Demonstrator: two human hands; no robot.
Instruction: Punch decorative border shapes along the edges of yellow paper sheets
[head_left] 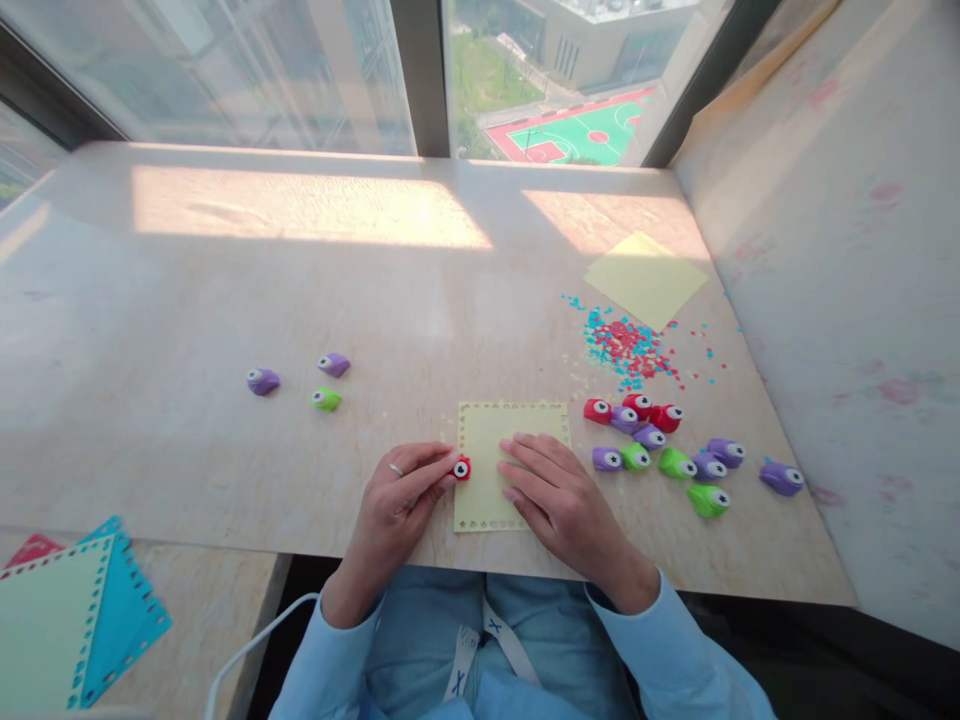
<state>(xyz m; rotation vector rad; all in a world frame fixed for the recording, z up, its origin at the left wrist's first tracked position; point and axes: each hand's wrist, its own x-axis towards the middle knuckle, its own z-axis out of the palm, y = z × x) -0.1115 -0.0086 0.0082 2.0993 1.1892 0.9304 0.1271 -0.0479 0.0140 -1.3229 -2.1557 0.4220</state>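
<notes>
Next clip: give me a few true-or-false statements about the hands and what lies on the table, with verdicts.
1. The left hand pinches a red punch at the left edge of the yellow sheet. True.
2. The right hand is lifted clear of that sheet. False: it lies flat on it.
3. Off to the left lie three punches, two purple and one green. True.
4. The confetti pile is yellow and green. False: it is blue and red.
5. The yellow sheet has plain edges. False: small holes run along its border.

Left hand pinches a red punch on the yellow paper's edge; right hand flattens it.
</notes>
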